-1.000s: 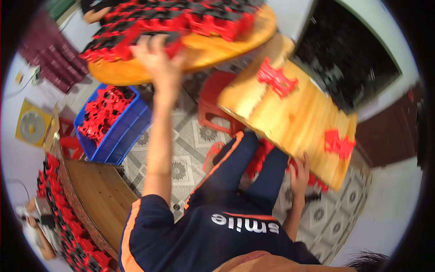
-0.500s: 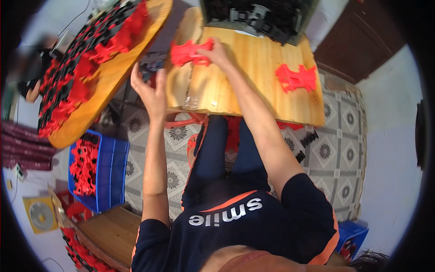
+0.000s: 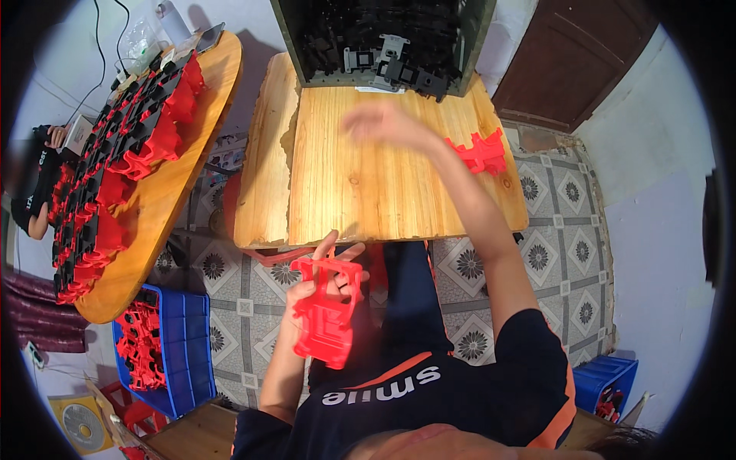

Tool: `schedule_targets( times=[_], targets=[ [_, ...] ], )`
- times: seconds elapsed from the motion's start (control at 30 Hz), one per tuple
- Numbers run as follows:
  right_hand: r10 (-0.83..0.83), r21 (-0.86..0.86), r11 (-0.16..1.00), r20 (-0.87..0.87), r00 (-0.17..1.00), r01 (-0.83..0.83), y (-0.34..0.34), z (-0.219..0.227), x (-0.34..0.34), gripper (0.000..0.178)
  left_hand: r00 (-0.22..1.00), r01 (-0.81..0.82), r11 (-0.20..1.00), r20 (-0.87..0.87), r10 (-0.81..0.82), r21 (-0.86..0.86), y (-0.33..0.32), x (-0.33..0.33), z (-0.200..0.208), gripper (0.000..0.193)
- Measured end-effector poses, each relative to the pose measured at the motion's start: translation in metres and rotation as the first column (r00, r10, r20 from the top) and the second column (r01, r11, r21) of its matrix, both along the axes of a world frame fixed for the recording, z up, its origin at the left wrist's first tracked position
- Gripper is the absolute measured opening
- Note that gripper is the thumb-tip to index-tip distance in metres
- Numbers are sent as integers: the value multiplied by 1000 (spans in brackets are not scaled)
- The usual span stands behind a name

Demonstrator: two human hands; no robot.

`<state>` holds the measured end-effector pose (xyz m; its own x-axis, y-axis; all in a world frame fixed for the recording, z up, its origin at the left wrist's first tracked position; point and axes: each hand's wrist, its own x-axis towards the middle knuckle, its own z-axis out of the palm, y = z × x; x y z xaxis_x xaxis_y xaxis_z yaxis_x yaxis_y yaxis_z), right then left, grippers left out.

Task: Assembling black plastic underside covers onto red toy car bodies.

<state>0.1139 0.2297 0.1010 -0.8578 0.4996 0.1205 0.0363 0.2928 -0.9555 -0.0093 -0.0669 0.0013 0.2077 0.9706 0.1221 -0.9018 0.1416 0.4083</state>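
Observation:
My left hand (image 3: 307,287) is closed around a red plastic frame (image 3: 328,326), an openwork moulded part, held in front of my body by the table's near edge. Above the middle of the wooden table (image 3: 345,184), my right hand (image 3: 381,125) is smeared by motion, so its fingers cannot be made out. A second red plastic part (image 3: 484,153) lies at the table's right side, partly behind my right forearm. At the far edge, a dark open bin (image 3: 295,42) holds black and grey plastic pieces (image 3: 391,65).
On the left, an oval wooden table (image 3: 203,115) carries rows of red and black parts (image 3: 130,153). A person (image 3: 34,184) is beyond it. Below stands a blue crate (image 3: 186,337) of red parts; another blue crate (image 3: 606,376) sits at lower right.
A red frame went from my right hand above the table to my left hand, near my body. My right hand is now empty of it and moving near the bin.

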Motion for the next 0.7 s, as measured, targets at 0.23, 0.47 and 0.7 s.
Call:
schedule_targets(
  times=[0.23,0.47,0.7],
  targets=[
    [-993,730,28,-58,103,683,181,-75,-6,25,967,-242,931,14,256,-274,-16,14,11,92],
    [-980,677,186,76,183,712,162,-81,12,25,864,-489,847,17,503,-207,8,-20,32,76],
    [-584,476,672,-132,801,568,36,-70,-32,30,472,-870,492,-338,814,-30,31,-56,12,52]
  ],
)
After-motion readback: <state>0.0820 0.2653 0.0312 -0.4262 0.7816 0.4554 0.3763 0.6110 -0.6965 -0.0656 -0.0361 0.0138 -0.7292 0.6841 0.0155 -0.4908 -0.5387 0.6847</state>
